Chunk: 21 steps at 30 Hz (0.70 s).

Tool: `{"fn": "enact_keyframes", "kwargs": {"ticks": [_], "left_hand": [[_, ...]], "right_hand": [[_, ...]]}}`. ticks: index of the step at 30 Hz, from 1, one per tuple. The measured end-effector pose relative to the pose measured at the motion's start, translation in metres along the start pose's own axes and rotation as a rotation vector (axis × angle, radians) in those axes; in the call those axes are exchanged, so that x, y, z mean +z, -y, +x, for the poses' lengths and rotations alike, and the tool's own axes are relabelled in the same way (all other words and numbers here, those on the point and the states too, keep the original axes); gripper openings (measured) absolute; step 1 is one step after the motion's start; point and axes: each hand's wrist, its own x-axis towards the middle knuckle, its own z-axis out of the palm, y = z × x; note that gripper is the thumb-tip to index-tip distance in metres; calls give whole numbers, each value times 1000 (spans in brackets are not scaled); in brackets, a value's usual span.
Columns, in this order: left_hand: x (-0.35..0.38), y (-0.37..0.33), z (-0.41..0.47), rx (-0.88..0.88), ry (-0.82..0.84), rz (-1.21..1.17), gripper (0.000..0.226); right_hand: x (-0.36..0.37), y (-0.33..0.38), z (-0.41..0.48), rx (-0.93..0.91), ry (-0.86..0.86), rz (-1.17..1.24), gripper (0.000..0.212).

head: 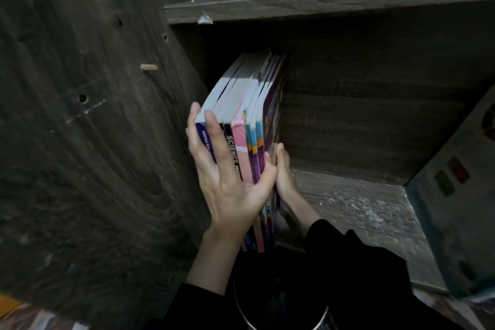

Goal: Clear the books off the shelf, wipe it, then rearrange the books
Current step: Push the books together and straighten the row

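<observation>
Books (249,104): a stack of thin softcovers, upright, spines toward the camera, at the left end of the shelf compartment, close against the side panel (80,142). Spines show purple, black with "SCIENCE" in white, pink, then several teal-and-orange. Page edges are pale on top. The foot of the stack sits at the front edge of the shelf floor (361,209).

Left grip (230,182): laid over the spines with fingers spread upward, one fingertip on the top corner of the purple book and the thumb hooked round the right side, so the stack is clasped across its width.

Right grip (284,171): against the outer cover on the stack's right side, thumb pointing up. The rest of its fingers are hidden behind the left grip and the books; cannot tell how they lie. Both forearms wear black sleeves (348,262).

The shelf floor is dusty and speckled grey. Upper board (321,0) is dark wood grain. A wooden dowel (148,67) sticks out of the side panel, with drill holes near it. A large printed box (455,195) leans at the compartment's right end. Below the arms is a dark round container (281,311) with a shiny rim.
</observation>
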Motion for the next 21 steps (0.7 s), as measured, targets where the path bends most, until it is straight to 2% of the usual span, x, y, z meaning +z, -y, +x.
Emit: {"fn": "enact_keyframes", "kwargs": {"ticks": [2, 4, 7, 8, 11, 13, 17, 21], "left_hand": [[4, 4, -3, 17, 14, 136, 92], [8, 9, -12, 22, 7, 270, 83], [7, 18, -21, -58, 9, 308, 71], [7, 21, -21, -79, 15, 299, 70], [9, 21, -17, -84, 35, 317, 73], [8, 20, -19, -88, 53, 337, 83], [5, 18, -20, -94, 91, 366, 100], [1, 9, -30, -96, 158, 334, 103]], "right_hand": [[4, -14, 14, -27, 15, 19, 100], [14, -13, 6, -22, -3, 38, 102], [23, 11, -24, -142, -66, -61, 60], [24, 13, -25, -146, -77, -85, 55], [20, 13, -17, -165, -60, -138, 53], [16, 15, -15, -180, -27, -144, 54], [6, 24, -21, -142, 77, -111, 73], [-12, 32, -33, -86, 119, -136, 57]]}}
